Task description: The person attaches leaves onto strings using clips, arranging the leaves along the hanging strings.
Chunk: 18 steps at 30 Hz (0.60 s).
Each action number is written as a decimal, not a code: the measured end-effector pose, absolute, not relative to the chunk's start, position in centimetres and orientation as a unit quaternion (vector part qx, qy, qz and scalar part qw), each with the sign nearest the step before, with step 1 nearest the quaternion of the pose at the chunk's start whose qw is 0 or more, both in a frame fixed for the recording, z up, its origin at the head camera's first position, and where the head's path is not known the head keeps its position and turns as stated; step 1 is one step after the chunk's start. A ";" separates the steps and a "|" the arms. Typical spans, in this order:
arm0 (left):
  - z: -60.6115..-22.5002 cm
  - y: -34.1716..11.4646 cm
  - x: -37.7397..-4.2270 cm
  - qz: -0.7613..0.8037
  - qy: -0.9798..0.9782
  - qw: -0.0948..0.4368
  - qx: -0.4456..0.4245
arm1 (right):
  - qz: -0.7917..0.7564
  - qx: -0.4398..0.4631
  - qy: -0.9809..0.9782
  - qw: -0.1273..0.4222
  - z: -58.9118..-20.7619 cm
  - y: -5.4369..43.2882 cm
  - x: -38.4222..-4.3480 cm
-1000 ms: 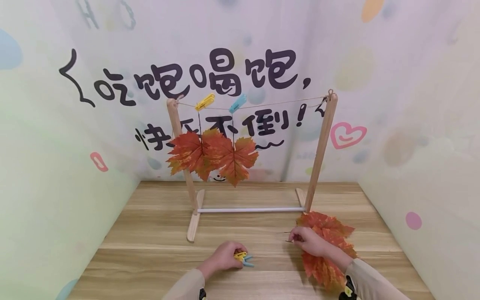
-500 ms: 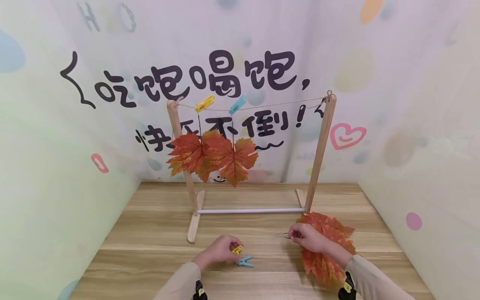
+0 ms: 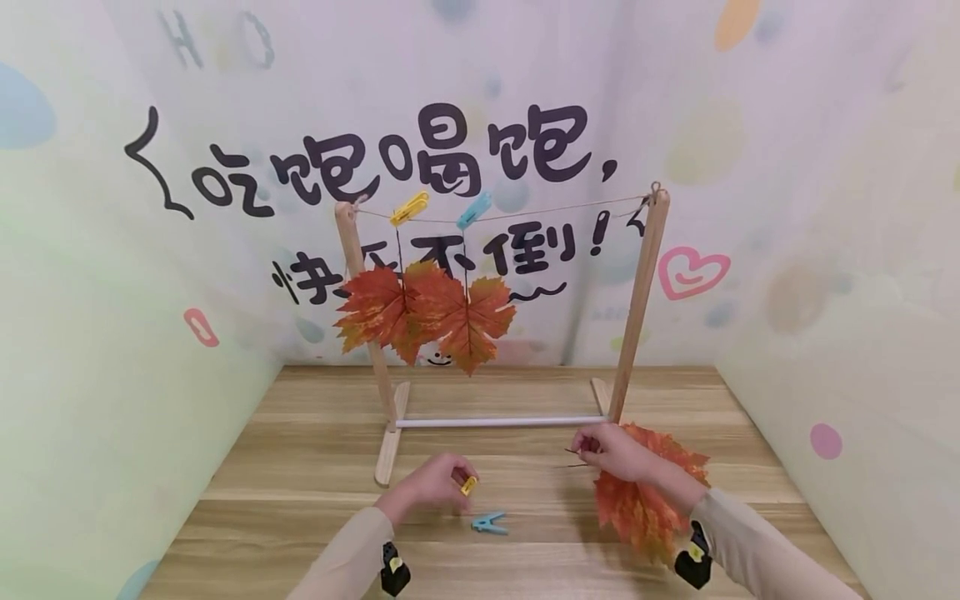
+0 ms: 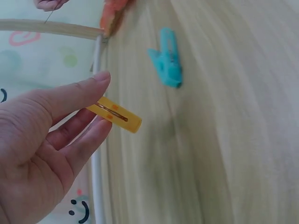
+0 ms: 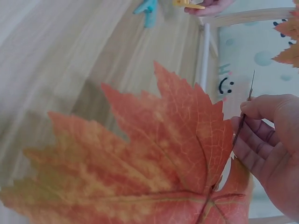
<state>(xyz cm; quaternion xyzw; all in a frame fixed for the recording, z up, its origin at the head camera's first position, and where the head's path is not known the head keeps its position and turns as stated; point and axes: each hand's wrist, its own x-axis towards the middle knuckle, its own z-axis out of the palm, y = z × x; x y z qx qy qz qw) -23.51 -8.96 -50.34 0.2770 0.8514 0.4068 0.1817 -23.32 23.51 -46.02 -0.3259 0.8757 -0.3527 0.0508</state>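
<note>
My left hand (image 3: 438,481) pinches a yellow clothespin (image 4: 117,113) between thumb and fingers, over the table. Below it a blue clothespin (image 3: 490,523) lies on the wood. On the right, my right hand (image 3: 615,452) pinches the thin dark stem (image 5: 243,119) of a red-orange artificial maple leaf (image 5: 154,158), whose blade spreads under the wrist. Another such leaf (image 3: 686,458) lies partly hidden behind that hand and forearm. Two more maple leaves hang from a string (image 3: 555,206), one by a yellow clothespin (image 3: 409,208), the other by a blue clothespin (image 3: 474,211).
A wooden stand holds the string between its left post (image 3: 347,229) and right post (image 3: 641,308). A white rod (image 3: 502,422) joins the posts low down, just beyond both hands. Printed walls enclose the table (image 3: 300,467) at the back and sides.
My left hand has lifted the yellow clothespin up and slightly left, away from the blue one, which stays on the table. My right hand has raised the leaf's stem slightly, shifting its blade.
</note>
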 end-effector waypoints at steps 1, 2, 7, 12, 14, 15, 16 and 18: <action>-50.2 -9.0 -23.6 0.409 0.850 0.179 0.278 | -0.353 -0.325 0.876 0.052 -45.7 23.5 -23.4; -50.1 -9.0 -23.8 0.414 0.849 0.177 0.277 | -0.352 -0.325 0.876 0.051 -45.3 23.4 -23.4; -49.3 -9.1 -24.5 0.448 0.835 0.171 0.269 | -0.344 -0.328 0.879 0.033 -43.8 23.1 -23.9; -48.0 -9.1 -25.3 0.478 0.821 0.167 0.262 | -0.340 -0.336 0.878 0.010 -42.3 22.3 -24.7; -47.2 -8.9 -25.5 0.488 0.815 0.166 0.266 | -0.338 -0.339 0.878 0.005 -41.6 21.9 -25.0; -46.8 -8.8 -25.6 0.490 0.814 0.165 0.266 | -0.338 -0.339 0.878 0.003 -41.2 21.7 -25.1; -46.3 -8.6 -25.6 0.497 0.810 0.166 0.265 | -0.336 -0.339 0.879 0.000 -40.8 21.5 -25.3; -45.5 -8.4 -25.8 0.503 0.806 0.159 0.270 | -0.333 -0.340 0.879 -0.008 -40.0 21.2 -25.5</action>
